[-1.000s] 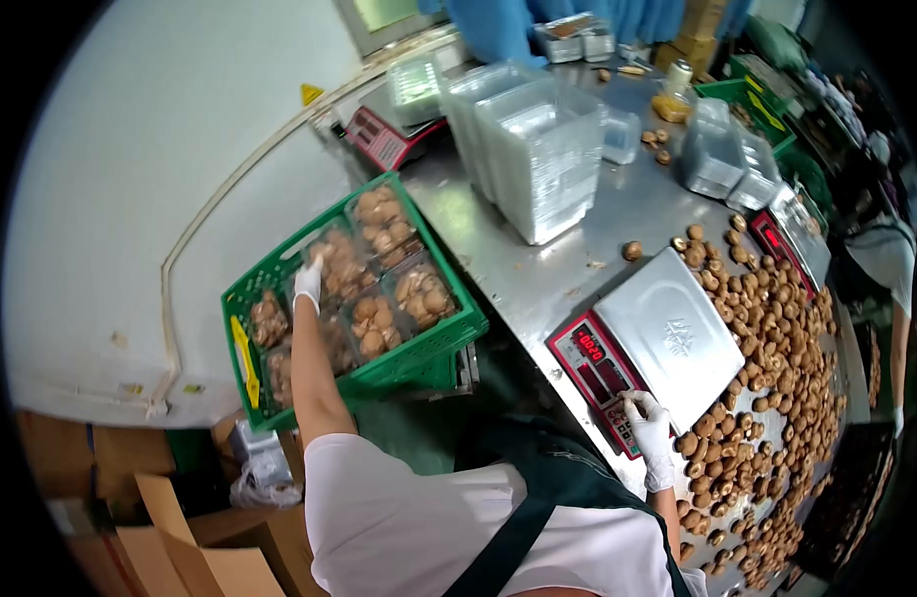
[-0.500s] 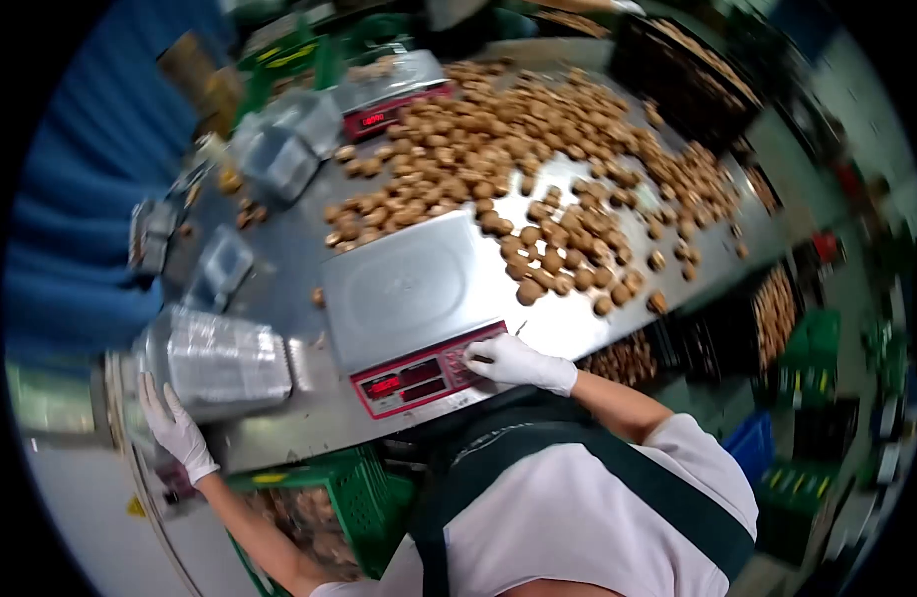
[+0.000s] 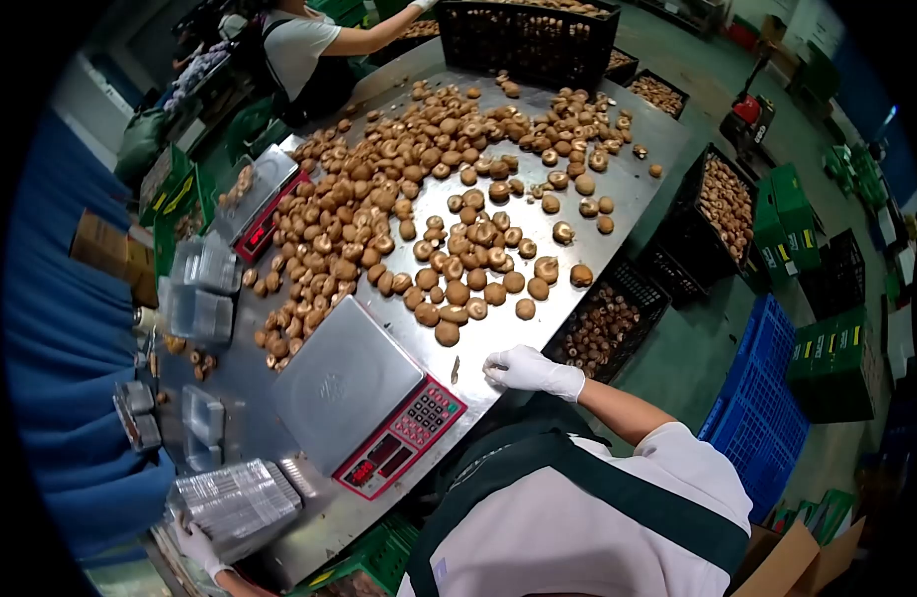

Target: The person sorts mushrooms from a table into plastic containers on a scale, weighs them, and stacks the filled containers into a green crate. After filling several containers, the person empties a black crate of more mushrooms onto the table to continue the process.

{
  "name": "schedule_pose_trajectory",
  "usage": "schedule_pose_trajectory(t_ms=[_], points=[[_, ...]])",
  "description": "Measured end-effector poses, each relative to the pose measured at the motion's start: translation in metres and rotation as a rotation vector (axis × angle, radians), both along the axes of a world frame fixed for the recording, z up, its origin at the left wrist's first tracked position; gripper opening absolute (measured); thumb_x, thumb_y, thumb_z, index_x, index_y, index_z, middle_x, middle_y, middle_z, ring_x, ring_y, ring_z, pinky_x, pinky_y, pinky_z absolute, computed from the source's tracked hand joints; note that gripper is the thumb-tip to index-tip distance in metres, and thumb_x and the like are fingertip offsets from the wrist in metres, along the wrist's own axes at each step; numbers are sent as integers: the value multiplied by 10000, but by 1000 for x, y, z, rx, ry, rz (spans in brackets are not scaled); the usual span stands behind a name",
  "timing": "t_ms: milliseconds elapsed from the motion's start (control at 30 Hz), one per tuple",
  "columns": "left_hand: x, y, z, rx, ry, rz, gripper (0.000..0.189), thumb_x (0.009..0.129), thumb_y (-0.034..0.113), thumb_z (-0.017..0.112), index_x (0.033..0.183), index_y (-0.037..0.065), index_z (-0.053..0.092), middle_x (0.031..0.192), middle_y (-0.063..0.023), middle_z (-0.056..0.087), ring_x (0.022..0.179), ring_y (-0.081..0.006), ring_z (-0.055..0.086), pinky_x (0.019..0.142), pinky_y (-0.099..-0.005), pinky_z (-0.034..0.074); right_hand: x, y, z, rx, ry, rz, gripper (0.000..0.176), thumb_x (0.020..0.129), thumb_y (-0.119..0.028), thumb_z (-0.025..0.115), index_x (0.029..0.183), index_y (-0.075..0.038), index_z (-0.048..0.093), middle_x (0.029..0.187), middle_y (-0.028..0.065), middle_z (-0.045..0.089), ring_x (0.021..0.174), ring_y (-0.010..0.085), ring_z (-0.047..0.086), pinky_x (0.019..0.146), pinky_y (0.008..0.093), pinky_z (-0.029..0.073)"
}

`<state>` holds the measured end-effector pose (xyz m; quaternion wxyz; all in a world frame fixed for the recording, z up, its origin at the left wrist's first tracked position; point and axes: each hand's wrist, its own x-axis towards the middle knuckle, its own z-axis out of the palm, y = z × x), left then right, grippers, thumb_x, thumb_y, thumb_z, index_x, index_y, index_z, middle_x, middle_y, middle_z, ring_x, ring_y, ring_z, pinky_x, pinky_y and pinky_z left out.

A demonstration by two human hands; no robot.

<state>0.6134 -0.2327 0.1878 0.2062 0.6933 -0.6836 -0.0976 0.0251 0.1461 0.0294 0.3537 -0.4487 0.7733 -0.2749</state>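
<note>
My left hand (image 3: 198, 547), in a white glove, is at the near left end of a stack of clear plastic trays (image 3: 235, 502), its visible fingers apart against the trays. My right hand (image 3: 533, 373), also gloved, is at the table's near edge, fingers curled together; what they hold, if anything, is too small to name. Between the hands lies a red-framed scale (image 3: 344, 388) with a bare metal plate and a lit red display. Brown mushrooms (image 3: 458, 269) are spread over the metal table beyond the scale and my right hand.
A second scale (image 3: 265, 194) and clear containers (image 3: 200, 308) stand at the left. A black crate (image 3: 528, 45) of mushrooms is at the far edge, near a co-worker (image 3: 304, 50). Crates of mushrooms (image 3: 603, 328) and a blue crate (image 3: 762, 378) are at the right.
The view has turned to the right. My right hand is off the scale's keypad and now beside it. My left hand has moved from spread beside the trays to their near end.
</note>
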Motion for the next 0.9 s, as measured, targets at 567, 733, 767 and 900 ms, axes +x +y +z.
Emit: schedule_pose_trajectory(t_ms=[567, 733, 767, 900], points=[[71, -37, -15, 144, 97, 67, 243, 867, 83, 498, 1017, -59, 626, 903, -142, 663, 788, -206, 600, 724, -300, 461, -63, 3, -4, -80, 81, -48, 277, 863, -304, 504, 982, -96, 643, 734, 117, 652, 681, 286, 638, 677, 360, 503], [34, -34, -14, -48, -332, 188, 267, 839, 102, 511, 1036, -44, 615, 910, -192, 652, 834, -320, 613, 756, -356, 461, -76, 5, -10, -106, 35, -93, 247, 853, -285, 518, 954, -101, 648, 770, 181, 638, 723, 338, 625, 697, 411, 493], [20, -29, -5, -15, -452, 202, 279, 836, 124, 523, 1039, -47, 609, 955, -211, 641, 883, -352, 603, 788, -368, 453, -81, 6, -20, -154, 60, -112, 248, 853, -287, 518, 957, -102, 646, 784, 174, 642, 729, 336, 625, 699, 408, 493], [-45, 17, 33, 65, -428, 108, 301, 853, 157, 518, 1042, -66, 587, 1101, -223, 586, 980, -357, 560, 851, -367, 423, -99, 13, -16, -91, 13, -200, 244, 845, -303, 514, 951, -125, 642, 774, 143, 648, 729, 321, 629, 703, 401, 499]])
